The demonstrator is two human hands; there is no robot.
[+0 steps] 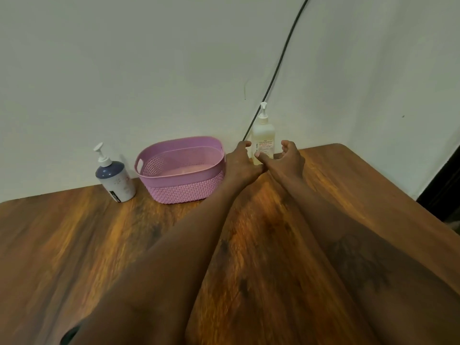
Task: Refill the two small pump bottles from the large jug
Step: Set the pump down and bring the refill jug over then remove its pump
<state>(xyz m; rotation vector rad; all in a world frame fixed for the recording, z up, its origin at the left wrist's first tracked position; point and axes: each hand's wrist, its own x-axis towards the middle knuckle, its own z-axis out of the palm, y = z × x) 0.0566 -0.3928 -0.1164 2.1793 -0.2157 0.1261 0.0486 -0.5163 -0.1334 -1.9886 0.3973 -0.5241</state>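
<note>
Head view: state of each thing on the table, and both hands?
Clear bottle: standing, pump on, between the hands.
Blue bottle: standing, pump on, untouched.
Basket: upright, nothing visible inside.
Left hand: fingers curled beside clear bottle, grip unclear.
Right hand: fingers curled, thumb before clear bottle, grip unclear.
Cable: hangs down the wall behind clear bottle.
Jug: not in view.

On the table (pixel 74 245), against the wall (pixel 149 70), the basket (pixel 181 170) is flanked by the left pump bottle (pixel 115 178) and the right pump bottle (pixel 263 138).
</note>
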